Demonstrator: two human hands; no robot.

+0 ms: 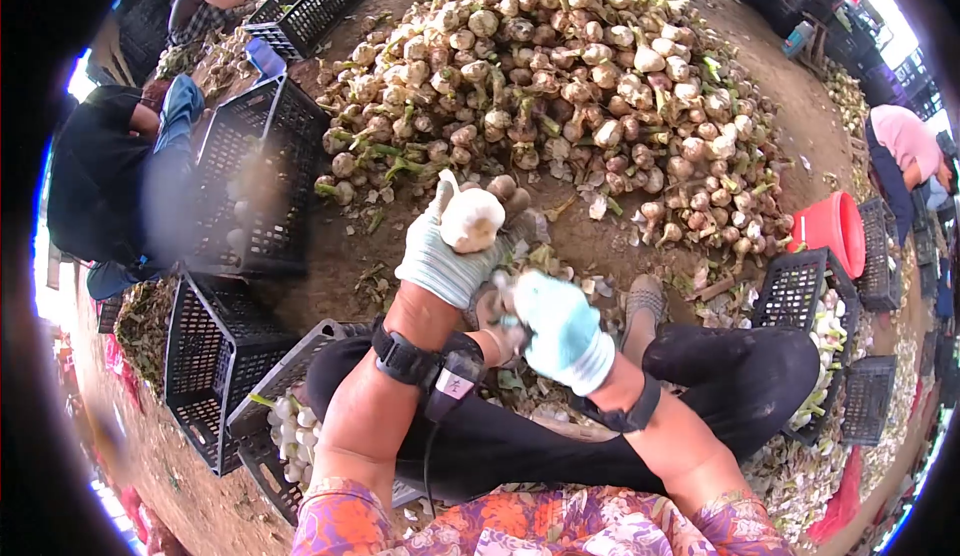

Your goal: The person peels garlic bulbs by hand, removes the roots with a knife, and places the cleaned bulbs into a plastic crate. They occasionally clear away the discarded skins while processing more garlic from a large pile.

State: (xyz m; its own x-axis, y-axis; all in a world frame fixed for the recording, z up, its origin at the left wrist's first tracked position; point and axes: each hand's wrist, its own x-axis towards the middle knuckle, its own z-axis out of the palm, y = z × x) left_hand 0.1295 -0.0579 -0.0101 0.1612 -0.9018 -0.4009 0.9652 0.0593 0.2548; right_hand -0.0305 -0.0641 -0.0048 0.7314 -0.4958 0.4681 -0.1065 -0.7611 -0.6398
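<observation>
A pale garlic bulb (472,220) is held up on the near side of the garlic heap (540,76), apart from the pile. It is clasped by the gloved left hand (440,261), with the bulb's rounded face left exposed. The gloved right hand (565,331) is held a little farther out on the heap's near side; its fingers are curled but blurred, and whether anything is gripped there cannot be told.

The bulb can be judged light and firm, with little give. Its papery skin is likely to slide or flake under the gloves, and the cloves could be bruised by hard squeezing. It is best taken around its widest part, with light, even pressure; where stalks remain, as on some bulbs in the heap, they may be used for steadying.

To the heap's right, a red bucket (815,228) is seen; to its left, a black crate (290,146) is set.
</observation>
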